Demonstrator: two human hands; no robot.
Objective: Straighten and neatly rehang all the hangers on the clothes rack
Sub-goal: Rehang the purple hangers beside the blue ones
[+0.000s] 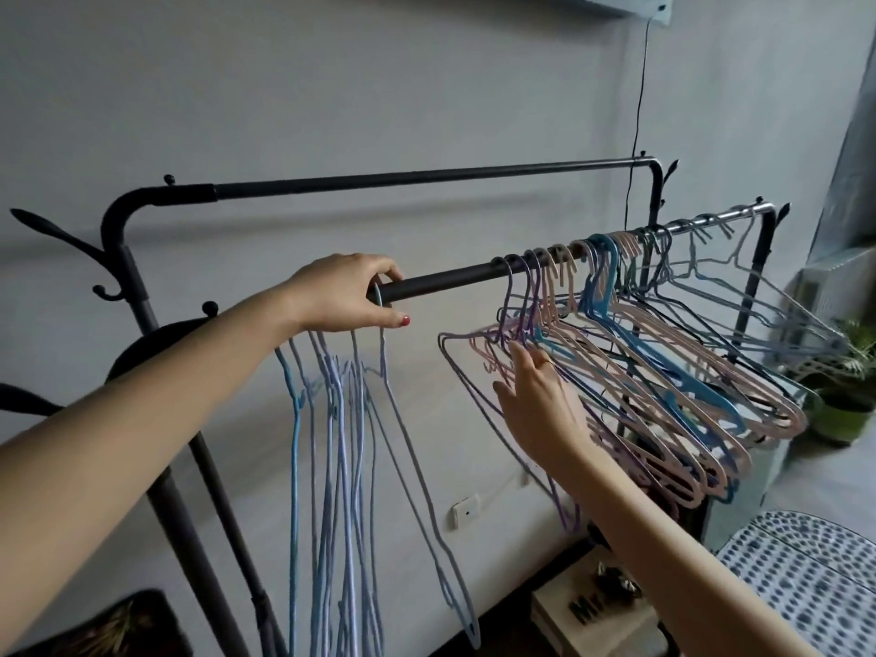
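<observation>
— Fingers [386, 272] of the left hand [346, 294] are curled over the near rail [445, 279] of the clothes rack [123, 220], with the thumb underneath. A bunch of blue and lilac wire hangers [341, 443] drops straight down from that fist, and one pale blue hook shows at the rail just by the fingertips.

— And the right hand [535, 400]?

— Relaxed and spread, gripping nothing. Its fingertips touch the front of the packed row of pink, purple and blue hangers [663, 367] further along the same rail. That row leans, its lower ends swung toward the camera side. A few grey wire ones hang near the far end, more loosely spaced.

— Is the left bunch on the rail or only in the hand?

— Cannot tell; the hand hides most of the hooks.

— What might go wrong, then?

— If those hooks aren't seated and the grip loosens, I'd expect the whole bunch to slide off and fall. Thin wire hangers also snag each other, so pulling one free could drag its neighbours along. On the right, nudging the tilted row could push hooks over one another and tangle them, since they sit so tightly together.

— The back rail [426, 175]?

— Bare, as far as it shows.
</observation>
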